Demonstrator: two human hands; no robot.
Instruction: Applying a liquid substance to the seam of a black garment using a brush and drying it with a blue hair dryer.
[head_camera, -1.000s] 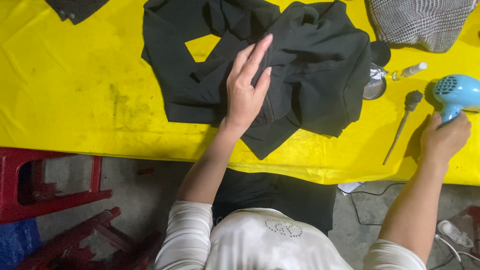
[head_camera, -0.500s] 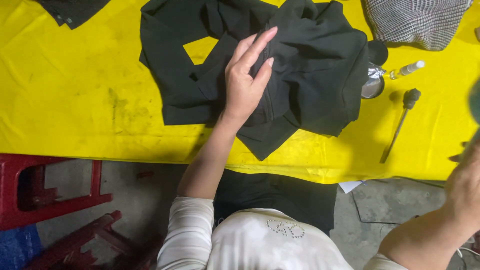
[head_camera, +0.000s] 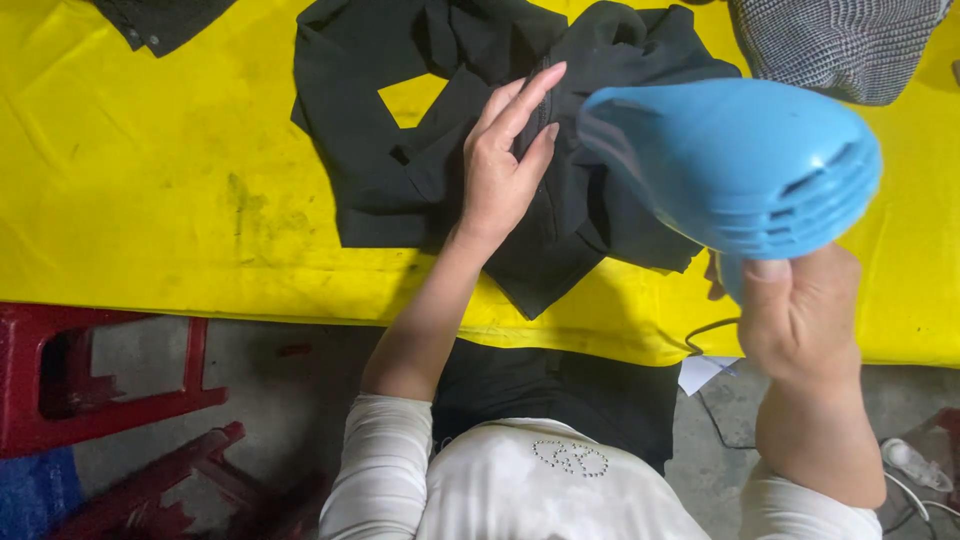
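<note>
Lifting a blue hair dryer (head_camera: 735, 165), off the table a second ago, the right hand (head_camera: 800, 315) grips its handle at centre right; left hand (head_camera: 503, 165) flat, open on black garment (head_camera: 400, 170), centre top.

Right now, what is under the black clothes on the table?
Under the black garment lies the yellow table cover, showing through a gap in the folds. The left hand presses on top. Anything beneath the cloth's middle is hidden.

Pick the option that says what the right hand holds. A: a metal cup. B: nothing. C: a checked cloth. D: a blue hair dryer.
D: the right hand grips the handle of a blue hair dryer, raised above the black garment that the left hand presses flat.
</note>
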